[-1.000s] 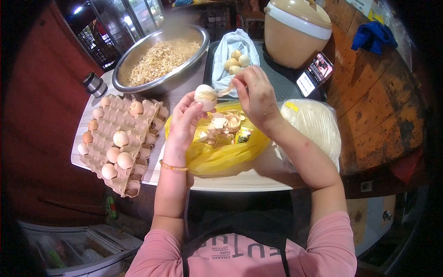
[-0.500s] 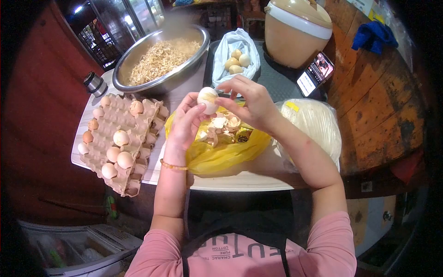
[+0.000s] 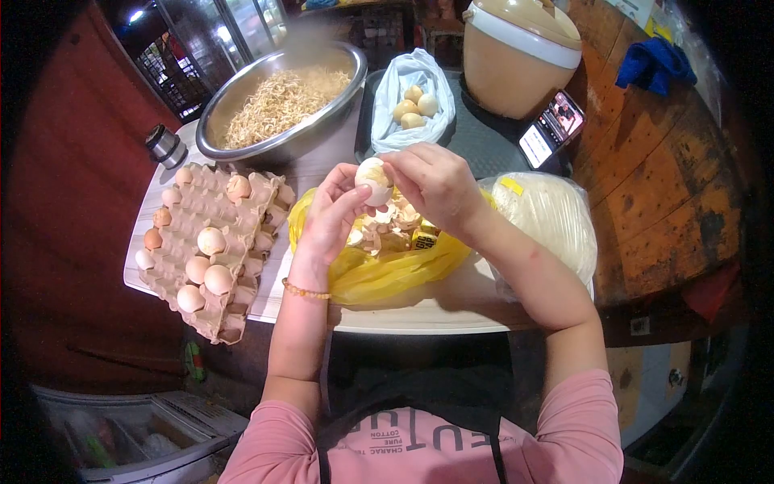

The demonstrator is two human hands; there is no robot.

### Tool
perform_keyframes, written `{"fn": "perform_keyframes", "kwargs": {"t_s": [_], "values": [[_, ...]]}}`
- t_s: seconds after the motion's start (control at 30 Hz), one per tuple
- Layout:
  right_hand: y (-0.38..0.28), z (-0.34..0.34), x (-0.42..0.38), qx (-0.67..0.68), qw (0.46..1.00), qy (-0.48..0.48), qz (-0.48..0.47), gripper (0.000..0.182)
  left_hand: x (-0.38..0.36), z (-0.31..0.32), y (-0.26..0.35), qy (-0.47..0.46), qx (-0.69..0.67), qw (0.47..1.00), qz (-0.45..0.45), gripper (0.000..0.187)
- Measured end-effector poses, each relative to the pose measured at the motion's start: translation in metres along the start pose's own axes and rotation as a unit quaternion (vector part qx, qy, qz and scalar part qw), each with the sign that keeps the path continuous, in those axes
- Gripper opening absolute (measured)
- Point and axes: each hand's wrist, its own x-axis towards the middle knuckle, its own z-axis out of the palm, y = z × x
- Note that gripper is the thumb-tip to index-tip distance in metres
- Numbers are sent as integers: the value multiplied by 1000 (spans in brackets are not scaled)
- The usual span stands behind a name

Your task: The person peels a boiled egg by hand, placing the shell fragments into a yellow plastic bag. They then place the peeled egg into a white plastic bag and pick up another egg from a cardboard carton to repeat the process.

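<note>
A partly peeled egg (image 3: 374, 182) is held between the thumb and fingers of my left hand (image 3: 325, 216). White shell still covers part of it, and a yellowish patch shows on its upper side. My right hand (image 3: 442, 184) pinches at the egg's upper right edge; its fingertips are partly hidden behind the hand. Directly below both hands lies an open yellow plastic bag (image 3: 387, 274), with broken eggshells (image 3: 385, 235) inside. Beyond the hands, a pale blue plastic bag (image 3: 385, 129) holds several peeled eggs (image 3: 412, 106).
At left stands a cardboard egg tray (image 3: 189, 242) with several eggs. Behind it sit a steel bowl (image 3: 211, 133) of noodle-like strands and a dark-and-silver container (image 3: 165, 147). Rightward are a wrapped pale bundle (image 3: 548, 226), a propped phone (image 3: 552, 129) and a beige lidded container (image 3: 520, 68).
The egg has tilted and shifted slightly right in my left hand. My right hand has turned, its fingers drawing together against the egg's edge.
</note>
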Motion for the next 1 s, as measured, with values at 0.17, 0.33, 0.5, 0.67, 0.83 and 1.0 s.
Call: {"fn": "perform_keyframes", "kwargs": {"t_s": [0.17,0.33,0.5,0.67,0.83,1.0], "values": [[0,-2,-2,-29,999,-30,8,6,-1,3,1,4,9,1000,-9,21],[-1,-2,-1,-36,999,-17,10,10,-1,1,0,2,9,1000,-10,22],[-2,-2,-1,-30,999,-3,16,13,-1,1,0,1,5,1000,-10,26],[0,0,-2,-35,999,5,14,11,-1,0,1,3,10,1000,-13,29],[1,1,-2,-39,999,18,19,9,0,-3,-1,-4,20,1000,-14,30],[15,-4,0,-31,996,26,78,7,-1,-1,5,7,-11,1000,-5,35]]}}
